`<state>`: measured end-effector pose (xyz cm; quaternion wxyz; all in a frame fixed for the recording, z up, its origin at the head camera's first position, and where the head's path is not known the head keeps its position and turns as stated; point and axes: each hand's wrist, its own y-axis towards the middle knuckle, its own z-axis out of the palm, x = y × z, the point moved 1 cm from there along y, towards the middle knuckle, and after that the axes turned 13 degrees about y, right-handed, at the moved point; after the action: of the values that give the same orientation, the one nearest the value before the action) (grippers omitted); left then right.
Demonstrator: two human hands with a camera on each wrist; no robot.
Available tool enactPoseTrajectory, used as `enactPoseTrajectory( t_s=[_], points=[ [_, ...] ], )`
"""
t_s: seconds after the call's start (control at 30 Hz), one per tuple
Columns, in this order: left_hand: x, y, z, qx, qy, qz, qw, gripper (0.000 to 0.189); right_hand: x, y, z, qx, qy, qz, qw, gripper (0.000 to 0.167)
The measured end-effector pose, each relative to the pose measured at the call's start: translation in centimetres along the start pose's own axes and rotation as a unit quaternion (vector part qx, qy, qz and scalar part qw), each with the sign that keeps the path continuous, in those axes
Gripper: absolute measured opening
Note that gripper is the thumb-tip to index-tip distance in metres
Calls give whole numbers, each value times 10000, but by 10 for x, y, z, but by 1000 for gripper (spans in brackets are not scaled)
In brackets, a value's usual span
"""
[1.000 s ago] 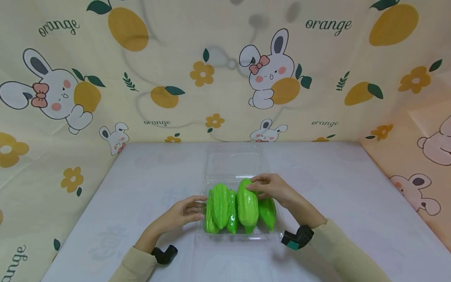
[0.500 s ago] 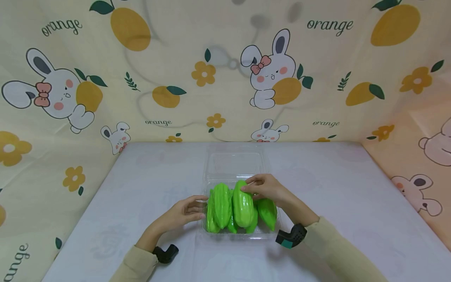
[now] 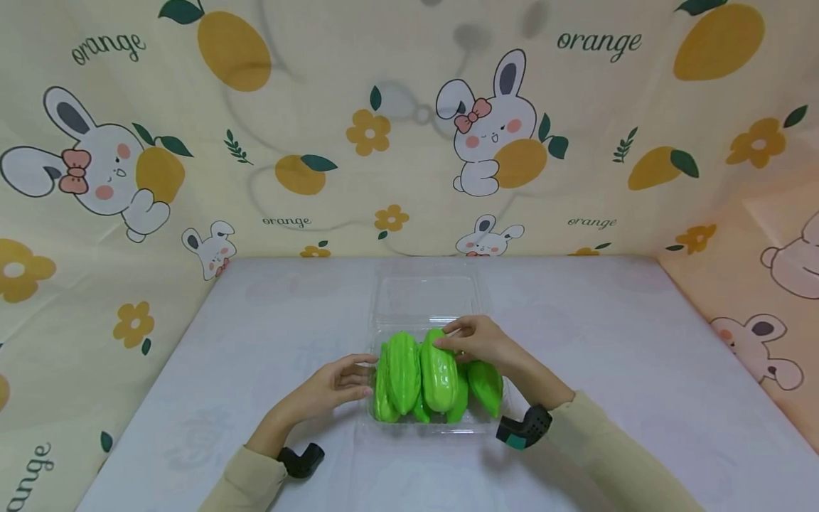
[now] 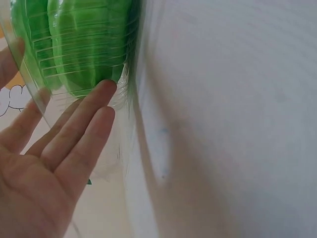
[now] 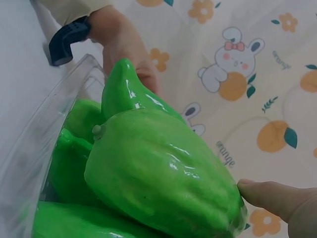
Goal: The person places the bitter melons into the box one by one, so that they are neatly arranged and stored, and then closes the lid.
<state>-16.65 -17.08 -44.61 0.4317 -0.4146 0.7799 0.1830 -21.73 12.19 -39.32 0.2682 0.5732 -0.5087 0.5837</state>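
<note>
Several glossy, ridged green papaya-shaped fruits lie side by side in a clear plastic box (image 3: 441, 429). My right hand (image 3: 483, 345) holds one such fruit (image 3: 438, 380) at its far end, on top of the others. Seen from the right wrist, this fruit (image 5: 158, 168) has a small stem nub, and the thumb (image 5: 272, 196) presses its opposite end. The left hand (image 3: 333, 387) is at the box's left side, fingers extended. In the left wrist view its fingertips (image 4: 105, 89) rest against the ribbed clear wall (image 4: 42, 99), with green fruit behind.
The box's clear lid (image 3: 425, 295) lies folded back behind it on the white table (image 3: 288, 306). A cloth printed with rabbits and oranges (image 3: 397, 163) rises at the table's back and sides. Black wrist cameras (image 3: 525, 428) are worn on both wrists.
My right hand has shifted a little left with its fruit, which now overlaps the narrow fruit beside it and uncovers one to its right. The left hand stays at the box's side.
</note>
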Motion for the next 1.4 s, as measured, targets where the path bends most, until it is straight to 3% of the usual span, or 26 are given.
enactPoseTrajectory(
  t_s=[0.3,1.4],
  points=[
    [-1,0,-1,-46,53,23,10000,57,1,-1,2,182,-44,-90,9998,52],
    [-2,0,0,-23,11,-78,10000,58,-1,-5,-13,74,357,-108,9993,44]
  ],
)
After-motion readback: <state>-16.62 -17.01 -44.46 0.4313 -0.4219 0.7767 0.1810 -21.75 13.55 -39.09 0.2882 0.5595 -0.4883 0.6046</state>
